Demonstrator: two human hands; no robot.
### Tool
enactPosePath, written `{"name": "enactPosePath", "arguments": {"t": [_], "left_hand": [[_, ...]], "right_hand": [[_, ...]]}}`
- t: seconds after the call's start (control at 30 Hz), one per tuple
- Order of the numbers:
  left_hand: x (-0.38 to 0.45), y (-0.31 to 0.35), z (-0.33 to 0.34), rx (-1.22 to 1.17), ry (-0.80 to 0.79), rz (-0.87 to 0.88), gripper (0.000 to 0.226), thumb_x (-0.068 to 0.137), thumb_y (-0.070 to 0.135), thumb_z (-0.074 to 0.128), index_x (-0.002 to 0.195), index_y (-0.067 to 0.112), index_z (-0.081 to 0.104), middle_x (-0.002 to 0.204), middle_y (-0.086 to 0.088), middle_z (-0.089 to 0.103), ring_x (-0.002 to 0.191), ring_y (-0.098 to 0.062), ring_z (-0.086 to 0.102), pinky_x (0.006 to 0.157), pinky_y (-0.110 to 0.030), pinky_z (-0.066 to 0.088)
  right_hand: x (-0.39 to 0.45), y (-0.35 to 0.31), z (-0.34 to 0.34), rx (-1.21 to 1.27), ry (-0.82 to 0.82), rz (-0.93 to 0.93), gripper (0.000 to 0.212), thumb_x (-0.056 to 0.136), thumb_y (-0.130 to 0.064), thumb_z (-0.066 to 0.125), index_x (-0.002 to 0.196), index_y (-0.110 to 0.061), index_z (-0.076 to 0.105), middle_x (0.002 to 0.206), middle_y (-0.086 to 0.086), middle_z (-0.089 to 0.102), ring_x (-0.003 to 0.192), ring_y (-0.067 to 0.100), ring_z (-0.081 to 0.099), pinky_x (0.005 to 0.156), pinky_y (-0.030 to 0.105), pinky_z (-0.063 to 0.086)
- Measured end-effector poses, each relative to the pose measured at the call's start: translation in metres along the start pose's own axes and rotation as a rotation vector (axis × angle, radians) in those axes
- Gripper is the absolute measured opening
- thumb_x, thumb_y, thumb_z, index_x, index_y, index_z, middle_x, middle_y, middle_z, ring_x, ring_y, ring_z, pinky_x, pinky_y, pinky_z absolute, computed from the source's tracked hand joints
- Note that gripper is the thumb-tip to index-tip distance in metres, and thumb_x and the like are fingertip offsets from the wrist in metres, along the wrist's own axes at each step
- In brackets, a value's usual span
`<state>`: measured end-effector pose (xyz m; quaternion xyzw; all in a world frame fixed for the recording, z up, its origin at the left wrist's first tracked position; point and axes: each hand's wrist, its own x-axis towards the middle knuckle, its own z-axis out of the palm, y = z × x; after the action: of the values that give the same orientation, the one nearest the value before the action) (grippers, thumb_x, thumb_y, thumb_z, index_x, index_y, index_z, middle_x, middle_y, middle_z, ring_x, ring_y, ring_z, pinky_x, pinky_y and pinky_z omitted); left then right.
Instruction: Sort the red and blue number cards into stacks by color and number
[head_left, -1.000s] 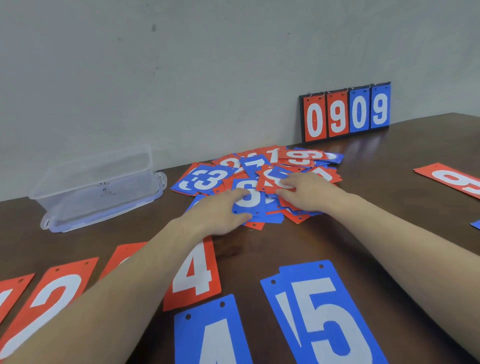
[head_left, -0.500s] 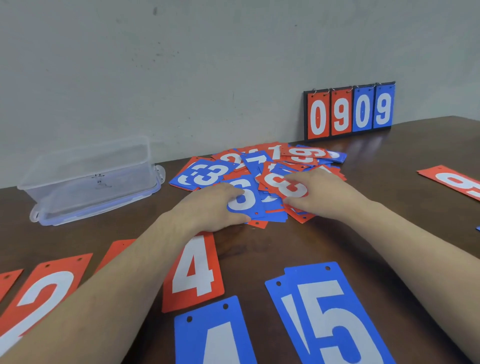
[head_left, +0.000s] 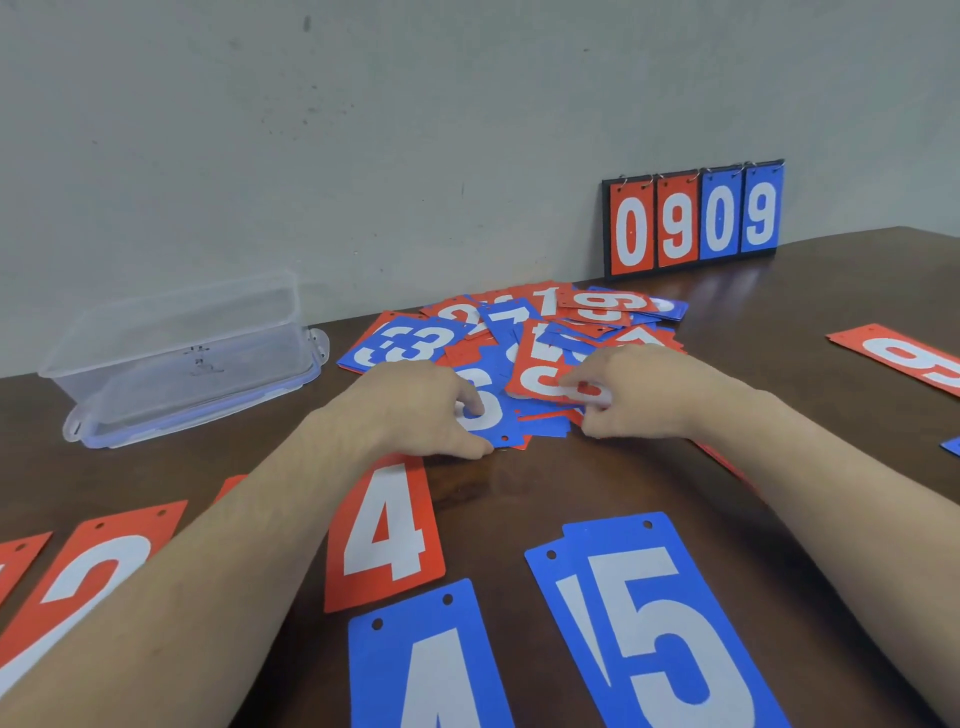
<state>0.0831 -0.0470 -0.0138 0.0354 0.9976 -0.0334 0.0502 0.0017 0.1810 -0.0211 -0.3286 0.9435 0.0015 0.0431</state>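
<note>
Brown tabletop (head_left: 545, 493) carries a loose pile of cards (head_left: 519, 343) near the wall. At the pile's near edge, the left hand (head_left: 415, 410) pinches a blue card (head_left: 493, 410), thumb under its near edge; the right hand (head_left: 634, 395) just beside it pinches a red card (head_left: 545, 382). Both cards' long axes run away from the person, so each probably slides nearward.
</note>
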Motion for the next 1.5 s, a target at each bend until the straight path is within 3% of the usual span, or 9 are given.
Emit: {"name": "enactPosePath", "arguments": {"t": [0.23, 0.37, 0.5, 0.67, 0.77, 0.97, 1.17, 1.33, 1.5], "left_hand": [[-0.005, -0.005, -0.007, -0.086, -0.004, 0.045, 0.028, 0.091, 0.045, 0.059, 0.115, 0.04, 0.071, 0.107, 0.018, 0.059, 0.097, -0.005, 0.051, 0.08, -0.025, 0.044], [-0.001, -0.012, -0.007, -0.029, 0.124, 0.084, 0.026, 0.092, 0.032, 0.057, 0.112, 0.04, 0.072, 0.101, 0.015, 0.053, 0.094, -0.008, 0.05, 0.064, -0.024, 0.038], [0.0, -0.017, -0.008, 0.001, 0.346, -0.034, 0.023, 0.094, 0.033, 0.054, 0.109, 0.044, 0.068, 0.079, 0.01, 0.055, 0.082, -0.016, 0.048, 0.066, -0.029, 0.036], [0.004, -0.023, -0.005, -0.404, 0.567, -0.095, 0.017, 0.092, 0.021, 0.055, 0.099, 0.032, 0.065, 0.079, 0.016, 0.069, 0.065, -0.013, 0.058, 0.068, -0.032, 0.047], [0.006, -0.023, -0.005, -0.729, 0.575, -0.162, 0.018, 0.089, 0.013, 0.05, 0.088, 0.029, 0.059, 0.062, 0.019, 0.064, 0.066, -0.014, 0.067, 0.067, -0.036, 0.052], [0.007, -0.023, -0.006, -1.082, 0.597, -0.179, 0.005, 0.092, 0.023, 0.064, 0.089, 0.019, 0.063, 0.067, 0.009, 0.067, 0.07, -0.013, 0.068, 0.067, -0.029, 0.049], [0.008, -0.026, -0.003, -1.271, 0.616, -0.149, 0.04, 0.091, 0.003, 0.061, 0.094, 0.042, 0.057, 0.124, -0.009, 0.064, 0.091, -0.025, 0.073, 0.081, -0.049, 0.061], [0.011, -0.025, -0.003, -1.386, 0.607, -0.135, 0.047, 0.094, 0.0, 0.059, 0.123, 0.035, 0.049, 0.112, 0.0, 0.069, 0.086, -0.019, 0.071, 0.076, -0.04, 0.059], [0.008, -0.018, -0.003, -1.351, 0.509, -0.086, 0.038, 0.094, -0.003, 0.056, 0.114, 0.029, 0.062, 0.116, 0.002, 0.07, 0.093, -0.023, 0.072, 0.07, -0.038, 0.056]], "right_hand": [[-0.002, 0.02, 0.004, 0.249, 0.123, -0.07, 0.025, 0.096, -0.023, 0.058, 0.114, -0.035, 0.07, 0.123, -0.016, 0.063, 0.111, 0.004, 0.056, 0.083, 0.012, 0.044], [-0.001, 0.027, 0.005, 0.36, 0.147, -0.128, 0.026, 0.096, -0.021, 0.064, 0.096, -0.045, 0.074, 0.154, -0.013, 0.041, 0.144, 0.013, 0.031, 0.117, 0.041, 0.033], [-0.001, 0.027, 0.001, 0.377, 0.327, -0.038, 0.039, 0.097, -0.02, 0.062, 0.082, -0.056, 0.065, 0.166, -0.011, 0.012, 0.154, 0.021, 0.0, 0.123, 0.058, 0.006], [-0.004, 0.025, -0.002, 0.693, 0.362, -0.018, 0.037, 0.102, -0.012, 0.051, 0.088, -0.04, 0.071, 0.133, -0.014, 0.057, 0.125, 0.01, 0.055, 0.102, 0.022, 0.049], [-0.004, 0.021, 0.0, 0.731, 0.399, 0.028, 0.038, 0.105, -0.01, 0.042, 0.094, -0.034, 0.069, 0.116, -0.015, 0.063, 0.111, 0.005, 0.059, 0.084, 0.007, 0.046], [-0.005, 0.016, 0.001, 1.023, 0.425, 0.075, 0.042, 0.102, -0.01, 0.039, 0.116, -0.029, 0.073, 0.122, -0.009, 0.066, 0.109, 0.01, 0.064, 0.089, 0.024, 0.057], [-0.002, 0.017, 0.002, 1.198, 0.483, 0.085, 0.025, 0.1, -0.017, 0.059, 0.114, -0.035, 0.07, 0.112, -0.015, 0.071, 0.1, 0.007, 0.071, 0.07, 0.02, 0.058], [0.0, 0.02, 0.003, 1.261, 0.407, 0.053, 0.063, 0.095, -0.016, 0.067, 0.142, -0.044, 0.037, 0.115, -0.014, 0.069, 0.097, 0.012, 0.073, 0.076, 0.033, 0.062], [0.001, 0.021, 0.001, 1.246, 0.387, 0.092, 0.042, 0.096, -0.019, 0.065, 0.131, -0.037, 0.051, 0.113, -0.009, 0.072, 0.091, 0.015, 0.075, 0.079, 0.039, 0.062]]}}
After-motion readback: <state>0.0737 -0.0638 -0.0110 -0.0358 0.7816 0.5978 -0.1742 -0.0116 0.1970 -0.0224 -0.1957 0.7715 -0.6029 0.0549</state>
